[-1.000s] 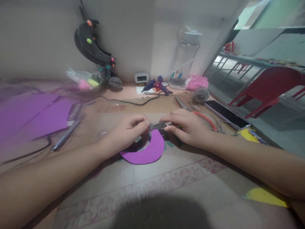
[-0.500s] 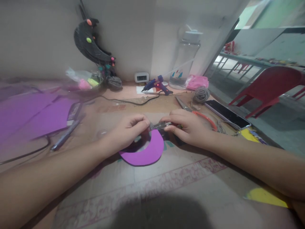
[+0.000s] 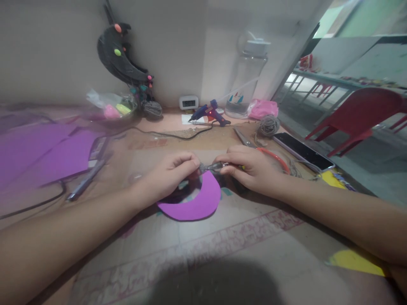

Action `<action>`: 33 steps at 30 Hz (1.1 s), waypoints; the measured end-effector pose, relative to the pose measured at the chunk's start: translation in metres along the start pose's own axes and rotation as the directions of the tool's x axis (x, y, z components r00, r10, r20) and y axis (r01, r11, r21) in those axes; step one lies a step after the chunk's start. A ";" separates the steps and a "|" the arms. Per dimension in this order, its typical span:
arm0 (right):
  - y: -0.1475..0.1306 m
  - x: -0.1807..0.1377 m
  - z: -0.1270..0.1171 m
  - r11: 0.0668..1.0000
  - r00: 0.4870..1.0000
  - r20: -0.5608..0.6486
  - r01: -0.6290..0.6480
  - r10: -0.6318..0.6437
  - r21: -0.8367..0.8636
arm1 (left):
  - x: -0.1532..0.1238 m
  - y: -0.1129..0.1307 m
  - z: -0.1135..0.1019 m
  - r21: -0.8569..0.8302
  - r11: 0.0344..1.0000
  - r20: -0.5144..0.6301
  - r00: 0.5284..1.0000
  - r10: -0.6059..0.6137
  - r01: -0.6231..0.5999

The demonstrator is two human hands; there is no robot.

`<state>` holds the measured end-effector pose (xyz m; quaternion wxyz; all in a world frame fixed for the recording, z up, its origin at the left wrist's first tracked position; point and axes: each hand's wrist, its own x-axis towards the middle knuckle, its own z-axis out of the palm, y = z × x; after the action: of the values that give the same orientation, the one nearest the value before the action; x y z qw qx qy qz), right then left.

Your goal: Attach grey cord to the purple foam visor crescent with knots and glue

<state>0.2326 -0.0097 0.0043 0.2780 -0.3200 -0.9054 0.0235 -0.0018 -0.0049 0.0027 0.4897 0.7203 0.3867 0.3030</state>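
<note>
- Working from the head view, the only one we have.
- Left hand: fingers curled, thumb and forefinger pinching a small grey piece; too blurred for us to tell whether it's string or wire.
- Right hand: pinching small pliers, nose pointing left at the grey piece. We can't tell whether the jaws are clamped on it.
- Purple crescent lies on the table just below both hands, left end partly under the left wrist; upper tip right by the pliers.
- Changed over the last second: crescent has turned slightly, right edge a touch further right. Hands have barely moved, so we read the same fine pliers work as continuing.
- Glue gun stands behind with a red light lit; label too small for us to read.
- Clock shows digits, seemingly starting with 8; we can't confirm the rest.
- Bottle has coloured marks, no wording we can read. Phone screen is dark. No brand legible.
</note>
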 end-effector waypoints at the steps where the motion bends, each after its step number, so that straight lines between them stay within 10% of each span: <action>1: 0.000 0.000 0.000 1.000 1.000 -0.009 -0.005 0.005 0.007 | 0.000 0.000 0.000 0.007 1.000 0.000 1.000 0.000 0.000; 33: 0.000 -0.001 0.001 0.996 0.997 -0.008 0.073 -0.073 -0.055 | 0.000 0.003 0.001 0.094 0.995 0.004 1.000 0.026 -0.026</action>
<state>0.2328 -0.0101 0.0024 0.2744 -0.2942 -0.9154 -0.0130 0.0001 -0.0062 0.0056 0.4519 0.7478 0.3905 0.2899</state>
